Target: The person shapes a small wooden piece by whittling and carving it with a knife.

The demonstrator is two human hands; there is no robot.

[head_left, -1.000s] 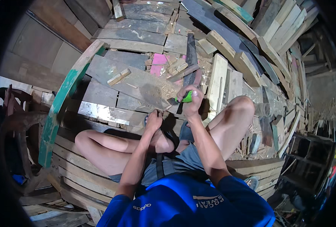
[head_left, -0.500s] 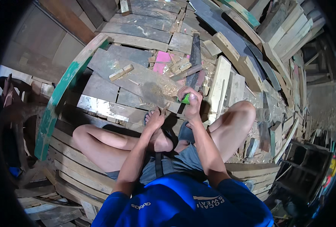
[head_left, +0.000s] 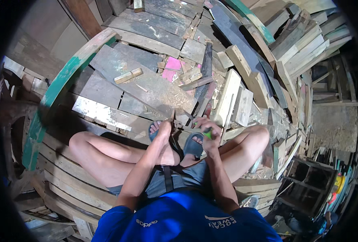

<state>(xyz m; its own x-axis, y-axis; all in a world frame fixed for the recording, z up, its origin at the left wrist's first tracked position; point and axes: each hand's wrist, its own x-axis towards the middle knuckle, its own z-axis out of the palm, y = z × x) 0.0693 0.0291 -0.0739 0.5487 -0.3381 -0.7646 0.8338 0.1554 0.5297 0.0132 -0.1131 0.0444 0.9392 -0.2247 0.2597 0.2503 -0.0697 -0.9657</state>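
My right hand (head_left: 212, 136) is closed around a green-handled bladed tool (head_left: 208, 133). A thin grey pointed part shows beyond its fingers, toward the left hand; the exact kind of blade is hard to make out. In my left hand (head_left: 163, 131), fingers pinch a small brown piece of wood (head_left: 173, 114), whose tip sticks up past them. Both hands are close together above my sandalled feet (head_left: 193, 146), slightly apart from each other. Wood shavings (head_left: 178, 99) lie scattered on the boards just beyond them.
A short wood block (head_left: 128, 76) and offcuts (head_left: 192, 76) lie on the plank floor (head_left: 102, 90). At left curves a green-painted board (head_left: 62, 80). Upright timber (head_left: 243, 68) and a dark panel (head_left: 235, 30) stand at right, beside stacked planks (head_left: 304, 50).
My right hand has come nearer my body and turned, bringing the tool's pointed part up toward the wood piece. The left hand has shifted slightly. The whole view has tilted a little.
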